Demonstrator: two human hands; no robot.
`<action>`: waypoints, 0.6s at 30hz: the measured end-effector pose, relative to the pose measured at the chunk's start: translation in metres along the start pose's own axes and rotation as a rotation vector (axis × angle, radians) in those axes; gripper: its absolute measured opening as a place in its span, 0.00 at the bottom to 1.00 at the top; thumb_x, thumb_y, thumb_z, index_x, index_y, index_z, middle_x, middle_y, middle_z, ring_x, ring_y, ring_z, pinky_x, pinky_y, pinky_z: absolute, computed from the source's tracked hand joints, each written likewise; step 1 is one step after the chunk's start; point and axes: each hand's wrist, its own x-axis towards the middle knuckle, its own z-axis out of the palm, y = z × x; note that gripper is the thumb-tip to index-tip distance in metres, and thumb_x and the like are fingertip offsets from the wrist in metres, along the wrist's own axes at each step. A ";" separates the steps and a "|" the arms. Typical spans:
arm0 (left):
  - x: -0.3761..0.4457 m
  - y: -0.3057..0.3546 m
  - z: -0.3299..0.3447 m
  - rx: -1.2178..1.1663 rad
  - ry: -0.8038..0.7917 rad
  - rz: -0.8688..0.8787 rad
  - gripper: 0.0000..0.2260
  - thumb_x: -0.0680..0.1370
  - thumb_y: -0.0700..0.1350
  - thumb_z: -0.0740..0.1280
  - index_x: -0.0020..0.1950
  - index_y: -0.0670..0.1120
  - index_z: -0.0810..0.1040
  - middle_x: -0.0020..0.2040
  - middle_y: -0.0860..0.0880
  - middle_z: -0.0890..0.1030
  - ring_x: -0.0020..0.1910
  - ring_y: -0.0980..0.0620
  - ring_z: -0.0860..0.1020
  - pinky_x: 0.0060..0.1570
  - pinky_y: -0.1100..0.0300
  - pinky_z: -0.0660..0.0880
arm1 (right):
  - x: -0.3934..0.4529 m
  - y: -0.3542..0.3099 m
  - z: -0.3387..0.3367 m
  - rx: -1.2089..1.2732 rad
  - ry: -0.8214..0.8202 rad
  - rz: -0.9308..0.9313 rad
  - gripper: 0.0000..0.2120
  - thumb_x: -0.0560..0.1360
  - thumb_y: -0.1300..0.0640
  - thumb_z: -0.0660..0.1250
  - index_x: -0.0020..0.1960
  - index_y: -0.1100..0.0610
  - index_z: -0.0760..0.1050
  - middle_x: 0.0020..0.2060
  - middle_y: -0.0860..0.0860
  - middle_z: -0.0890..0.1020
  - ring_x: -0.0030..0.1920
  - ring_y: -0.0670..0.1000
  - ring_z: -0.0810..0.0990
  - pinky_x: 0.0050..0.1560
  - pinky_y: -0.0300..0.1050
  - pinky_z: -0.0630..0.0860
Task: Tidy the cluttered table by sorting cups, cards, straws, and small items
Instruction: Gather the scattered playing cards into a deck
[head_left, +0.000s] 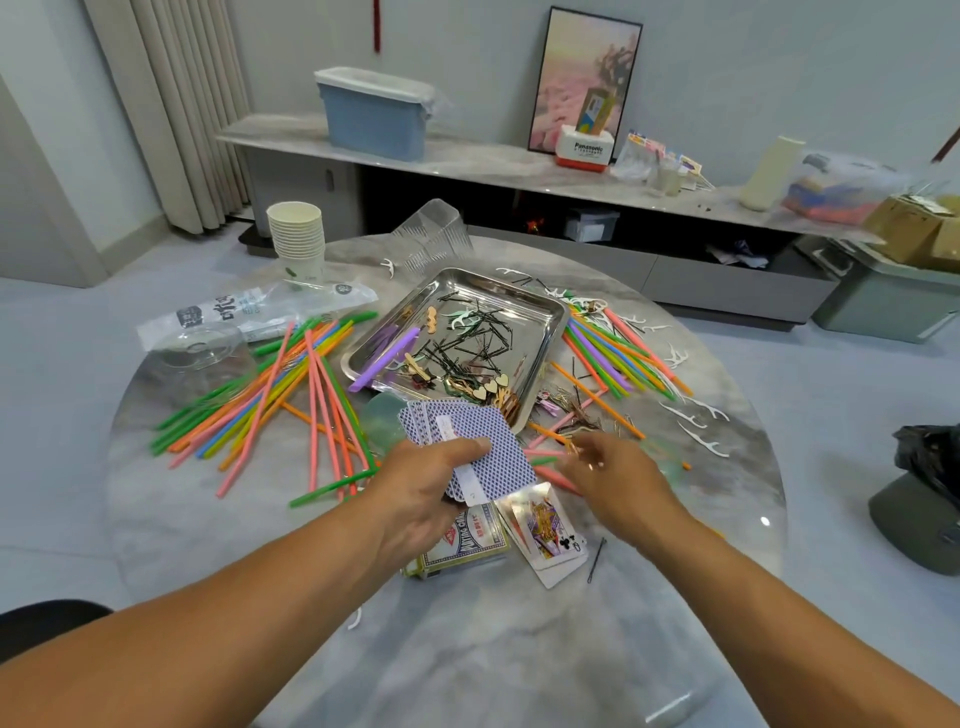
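Over the card box (462, 540), the left hand (426, 488) grips a fanned deck (467, 447) while the right hand (608, 470), fingers loosely curled and blurred, should square it before boxing.

cards (470, 441): blue lattice backs | tray (540, 338): silver | cups (296, 234): white

"Panasonic" reads clear on the white-and-red box (583, 151) on the shelf, and the face-up card (550, 530) shows a Q with a club.
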 end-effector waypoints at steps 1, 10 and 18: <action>-0.001 -0.002 0.001 0.019 -0.009 0.006 0.13 0.75 0.29 0.70 0.59 0.36 0.79 0.52 0.38 0.85 0.49 0.39 0.85 0.45 0.47 0.82 | -0.002 -0.005 0.000 0.131 0.039 -0.040 0.08 0.81 0.49 0.68 0.56 0.52 0.80 0.51 0.49 0.84 0.48 0.49 0.82 0.49 0.46 0.79; -0.006 -0.007 0.002 0.012 -0.048 0.015 0.12 0.77 0.32 0.69 0.60 0.38 0.79 0.50 0.38 0.86 0.48 0.39 0.85 0.44 0.46 0.83 | -0.006 -0.017 0.009 0.519 -0.171 0.072 0.09 0.76 0.55 0.74 0.47 0.59 0.76 0.39 0.53 0.86 0.31 0.44 0.80 0.30 0.37 0.75; -0.002 -0.008 0.002 0.073 0.028 0.072 0.11 0.76 0.28 0.68 0.56 0.39 0.80 0.51 0.38 0.85 0.48 0.40 0.84 0.46 0.46 0.82 | -0.005 -0.016 0.008 0.605 -0.029 0.079 0.13 0.80 0.56 0.69 0.46 0.67 0.79 0.42 0.56 0.86 0.41 0.48 0.85 0.39 0.41 0.83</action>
